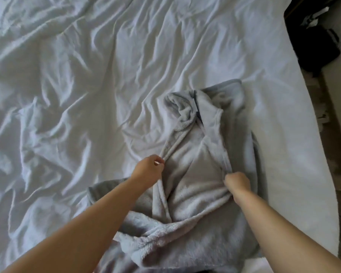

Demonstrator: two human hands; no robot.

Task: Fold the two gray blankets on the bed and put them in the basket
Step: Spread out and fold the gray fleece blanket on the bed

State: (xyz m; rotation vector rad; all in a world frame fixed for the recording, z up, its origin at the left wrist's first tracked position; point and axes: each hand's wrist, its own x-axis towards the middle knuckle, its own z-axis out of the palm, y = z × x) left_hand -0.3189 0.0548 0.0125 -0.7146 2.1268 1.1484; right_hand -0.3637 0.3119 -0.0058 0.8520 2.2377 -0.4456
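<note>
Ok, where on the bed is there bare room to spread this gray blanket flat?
The white sheet lies bare left of and beyond the gray blanket. A narrower strip runs along the bed's right edge. Crowded nearest you, where left hand and right hand grip it.

Near edge of gray blanket (195,194) off-frame

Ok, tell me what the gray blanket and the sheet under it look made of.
The gray blanket looks like plush fleece: matte, fuzzy nap, soft thick folds. The white sheet seems thin woven cotton or a blend: smooth, slight sheen, fine sharp wrinkles.
</note>
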